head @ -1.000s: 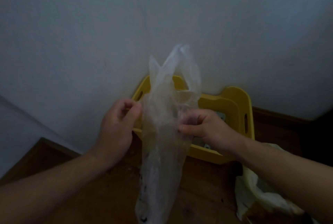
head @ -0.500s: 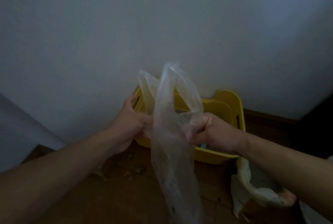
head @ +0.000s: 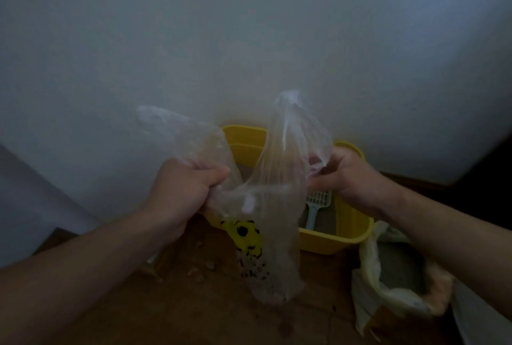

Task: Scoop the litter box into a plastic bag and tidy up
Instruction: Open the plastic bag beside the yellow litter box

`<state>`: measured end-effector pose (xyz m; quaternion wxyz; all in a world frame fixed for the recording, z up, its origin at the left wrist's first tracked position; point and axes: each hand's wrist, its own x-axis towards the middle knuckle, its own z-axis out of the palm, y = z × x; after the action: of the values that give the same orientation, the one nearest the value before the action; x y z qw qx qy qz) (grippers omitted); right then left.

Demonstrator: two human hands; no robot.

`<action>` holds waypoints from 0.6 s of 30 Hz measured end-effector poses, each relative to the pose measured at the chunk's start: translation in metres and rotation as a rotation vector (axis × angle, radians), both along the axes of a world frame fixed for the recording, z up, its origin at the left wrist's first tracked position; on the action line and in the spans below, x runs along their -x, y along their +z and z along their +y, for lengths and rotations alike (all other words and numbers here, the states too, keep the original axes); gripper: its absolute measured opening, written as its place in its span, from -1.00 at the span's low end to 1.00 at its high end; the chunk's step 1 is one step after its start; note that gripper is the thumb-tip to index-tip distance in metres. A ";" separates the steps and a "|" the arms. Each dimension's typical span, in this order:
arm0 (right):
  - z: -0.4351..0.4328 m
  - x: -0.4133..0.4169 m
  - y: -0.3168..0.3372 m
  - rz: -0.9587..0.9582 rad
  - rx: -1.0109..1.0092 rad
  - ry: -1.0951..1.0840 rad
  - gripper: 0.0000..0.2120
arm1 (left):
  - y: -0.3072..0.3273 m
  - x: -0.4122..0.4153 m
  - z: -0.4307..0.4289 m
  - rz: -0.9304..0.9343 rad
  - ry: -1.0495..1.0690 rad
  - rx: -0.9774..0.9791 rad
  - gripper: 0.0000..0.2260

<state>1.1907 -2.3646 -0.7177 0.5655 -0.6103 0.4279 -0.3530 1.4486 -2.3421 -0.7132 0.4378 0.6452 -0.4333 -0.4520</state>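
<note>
Just beyond my hands, against the wall, sits the yellow litter box, its long side running left to right, with the pale blue scoop lying inside, handle toward me. My right hand hovers almost over the scoop, so I judge it the nearer one. My left hand is fisted on one handle of the clear plastic bag, my right pinches the other; the mouth is spread between them and the body hangs down before the box. Below is a dim wooden floor with scattered crumbs, and an open sack of litter at my right.
</note>
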 end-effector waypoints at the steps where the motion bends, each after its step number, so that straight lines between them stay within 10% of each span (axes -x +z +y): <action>1: -0.002 0.000 0.005 -0.040 0.014 -0.017 -0.66 | -0.001 -0.001 0.000 -0.025 0.039 0.022 -0.83; 9: 0.000 -0.008 0.087 -0.339 0.321 -0.080 -0.59 | 0.002 -0.008 0.002 0.043 0.117 -0.029 -0.88; 18: 0.015 -0.077 0.070 0.327 0.487 0.103 -0.89 | 0.004 -0.002 0.019 0.101 0.043 -0.060 -0.83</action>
<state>1.2676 -2.3492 -0.6473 0.3432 -0.7976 0.3847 -0.3131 1.4508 -2.3233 -0.7091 0.4491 0.6435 -0.3830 -0.4872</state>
